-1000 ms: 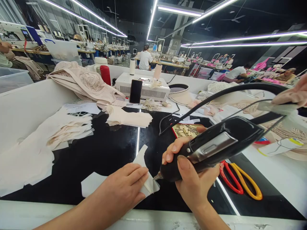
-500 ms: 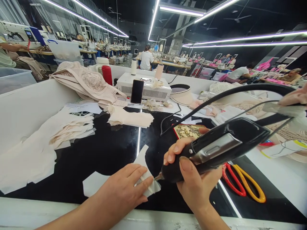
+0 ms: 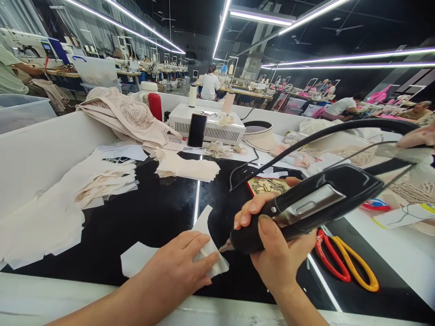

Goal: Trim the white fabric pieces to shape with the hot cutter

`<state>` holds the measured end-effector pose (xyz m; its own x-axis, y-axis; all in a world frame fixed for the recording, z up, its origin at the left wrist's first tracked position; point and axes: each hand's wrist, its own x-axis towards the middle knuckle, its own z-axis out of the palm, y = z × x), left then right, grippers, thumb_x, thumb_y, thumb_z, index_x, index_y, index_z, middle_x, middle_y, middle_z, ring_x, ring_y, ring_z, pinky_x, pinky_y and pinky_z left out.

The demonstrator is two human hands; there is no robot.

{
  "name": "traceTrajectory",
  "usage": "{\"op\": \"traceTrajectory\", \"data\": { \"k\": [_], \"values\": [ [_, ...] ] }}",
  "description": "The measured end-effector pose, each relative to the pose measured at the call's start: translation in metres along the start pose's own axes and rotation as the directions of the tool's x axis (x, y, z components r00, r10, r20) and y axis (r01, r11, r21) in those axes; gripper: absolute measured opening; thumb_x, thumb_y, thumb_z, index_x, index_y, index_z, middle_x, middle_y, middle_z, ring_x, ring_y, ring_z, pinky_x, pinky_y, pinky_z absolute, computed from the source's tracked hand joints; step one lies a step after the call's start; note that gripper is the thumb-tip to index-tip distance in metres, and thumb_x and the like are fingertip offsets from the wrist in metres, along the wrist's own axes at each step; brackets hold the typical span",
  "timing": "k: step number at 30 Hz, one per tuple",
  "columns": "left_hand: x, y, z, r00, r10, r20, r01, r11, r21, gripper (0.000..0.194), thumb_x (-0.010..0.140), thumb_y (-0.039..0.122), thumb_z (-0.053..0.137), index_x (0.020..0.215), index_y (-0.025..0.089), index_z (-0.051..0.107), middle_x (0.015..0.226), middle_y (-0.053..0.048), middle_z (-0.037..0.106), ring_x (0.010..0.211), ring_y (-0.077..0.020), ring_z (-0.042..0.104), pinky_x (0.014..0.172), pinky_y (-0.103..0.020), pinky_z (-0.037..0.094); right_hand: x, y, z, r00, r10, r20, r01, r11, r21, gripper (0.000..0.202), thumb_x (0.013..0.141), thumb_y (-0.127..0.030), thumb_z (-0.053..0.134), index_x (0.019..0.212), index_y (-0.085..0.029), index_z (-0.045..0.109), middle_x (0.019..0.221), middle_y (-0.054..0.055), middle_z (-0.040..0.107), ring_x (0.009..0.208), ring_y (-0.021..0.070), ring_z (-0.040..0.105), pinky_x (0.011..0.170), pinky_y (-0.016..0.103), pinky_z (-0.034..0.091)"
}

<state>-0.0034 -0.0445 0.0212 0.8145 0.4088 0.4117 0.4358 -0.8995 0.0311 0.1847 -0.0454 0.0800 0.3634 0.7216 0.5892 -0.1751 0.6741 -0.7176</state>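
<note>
My left hand (image 3: 176, 260) presses a small white fabric piece (image 3: 215, 265) onto the black tabletop (image 3: 163, 213), fingers together over it and thumb along its near side. Another white piece (image 3: 136, 258) lies flat beside it, partly under my left forearm. In my right hand (image 3: 275, 253) is a black corded handheld tool (image 3: 306, 208) with a silver lever along its side, my fingers wrapped round its body. Its narrow metal tip (image 3: 226, 246) points left at the fabric's right edge; whether they touch, I cannot tell.
Red-and-yellow-handled scissors (image 3: 343, 262) lie right of my right hand. Fabric stacks (image 3: 50, 213) cover the left, with another pile (image 3: 186, 166) ahead. Behind stand a phone (image 3: 197, 130), a white vented box (image 3: 220, 133) and a red bottle (image 3: 155, 107). A tray (image 3: 267, 185) holds small pieces.
The whole view has shifted slightly to the left, so things appear a little further right. Both hands keep their holds; the tool's tip shows a little more clearly beside the fabric edge.
</note>
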Motion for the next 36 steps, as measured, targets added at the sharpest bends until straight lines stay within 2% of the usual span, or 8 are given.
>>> {"op": "traceTrajectory", "data": {
  "k": [5, 13, 23, 27, 31, 34, 36],
  "values": [
    [-0.001, 0.001, 0.000, 1.000, -0.017, 0.006, 0.017, 1.000, -0.016, 0.057, 0.081, 0.036, 0.097, 0.125, 0.020, 0.064, 0.127, -0.016, 0.069, 0.116, -0.0314, 0.072, 0.096, -0.046, 0.067, 0.002, 0.005, 0.003, 1.000, 0.010, -0.014, -0.009, 1.000, 0.015, 0.050, 0.091, -0.027, 0.085, 0.132, -0.032, 0.057, 0.088, -0.004, 0.070, 0.062, 0.0120, 0.066, 0.056, 0.027, 0.060],
    [-0.004, 0.000, 0.002, 0.998, -0.064, 0.022, 0.065, 0.995, -0.076, 0.051, 0.084, 0.036, 0.094, 0.125, 0.022, 0.066, 0.130, -0.018, 0.066, 0.118, -0.0328, 0.070, 0.097, -0.048, 0.067, 0.003, 0.009, 0.005, 1.000, 0.016, -0.006, -0.016, 1.000, -0.026, 0.042, 0.094, -0.020, 0.079, 0.127, -0.032, 0.056, 0.089, -0.005, 0.069, 0.062, 0.0122, 0.067, 0.056, 0.029, 0.062],
    [-0.002, -0.001, 0.005, 0.997, -0.082, -0.002, 0.081, 0.993, -0.085, 0.047, 0.087, 0.038, 0.092, 0.126, 0.024, 0.069, 0.132, -0.016, 0.066, 0.120, -0.0302, 0.069, 0.097, -0.043, 0.066, 0.010, 0.018, 0.010, 1.000, 0.015, -0.024, -0.015, 0.999, -0.034, 0.045, 0.091, -0.023, 0.081, 0.127, -0.031, 0.055, 0.086, -0.006, 0.068, 0.059, 0.0123, 0.066, 0.055, 0.029, 0.061],
    [-0.005, 0.006, 0.011, 0.996, -0.080, -0.031, 0.081, 0.997, 0.010, 0.053, 0.085, 0.049, 0.092, 0.126, 0.023, 0.069, 0.129, -0.016, 0.069, 0.123, -0.0297, 0.068, 0.101, -0.042, 0.064, 0.008, 0.017, 0.011, 0.999, 0.033, -0.024, -0.034, 0.998, -0.052, 0.047, 0.093, -0.020, 0.079, 0.131, -0.032, 0.055, 0.087, -0.006, 0.068, 0.061, 0.0125, 0.065, 0.056, 0.029, 0.061],
    [-0.015, 0.021, 0.019, 0.992, -0.084, -0.099, 0.092, 0.992, 0.086, 0.067, 0.084, 0.063, 0.087, 0.133, 0.022, 0.066, 0.132, -0.018, 0.071, 0.123, -0.0311, 0.068, 0.103, -0.041, 0.061, 0.006, 0.011, 0.011, 0.999, 0.044, 0.006, -0.044, 0.999, -0.028, 0.049, 0.092, -0.023, 0.081, 0.132, -0.032, 0.056, 0.087, -0.005, 0.068, 0.061, 0.0136, 0.065, 0.055, 0.029, 0.060],
    [-0.021, 0.028, 0.017, 0.989, -0.069, -0.128, 0.083, 0.991, 0.105, 0.060, 0.097, 0.063, 0.072, 0.136, 0.018, 0.065, 0.132, -0.016, 0.073, 0.120, -0.0285, 0.070, 0.103, -0.037, 0.060, 0.003, 0.007, 0.011, 0.999, 0.044, 0.018, -0.044, 0.999, -0.008, 0.053, 0.090, -0.027, 0.085, 0.134, -0.032, 0.056, 0.085, -0.004, 0.067, 0.060, 0.0136, 0.064, 0.052, 0.029, 0.059],
    [-0.019, 0.026, 0.010, 0.991, -0.051, -0.127, 0.066, 0.991, 0.119, 0.044, 0.110, 0.051, 0.056, 0.130, 0.014, 0.067, 0.123, -0.012, 0.076, 0.112, -0.0257, 0.071, 0.101, -0.036, 0.059, 0.001, 0.006, 0.010, 0.999, 0.043, 0.029, -0.043, 0.999, 0.001, 0.054, 0.090, -0.028, 0.085, 0.135, -0.033, 0.056, 0.085, -0.004, 0.067, 0.060, 0.0139, 0.064, 0.052, 0.029, 0.059]
  ]
}}
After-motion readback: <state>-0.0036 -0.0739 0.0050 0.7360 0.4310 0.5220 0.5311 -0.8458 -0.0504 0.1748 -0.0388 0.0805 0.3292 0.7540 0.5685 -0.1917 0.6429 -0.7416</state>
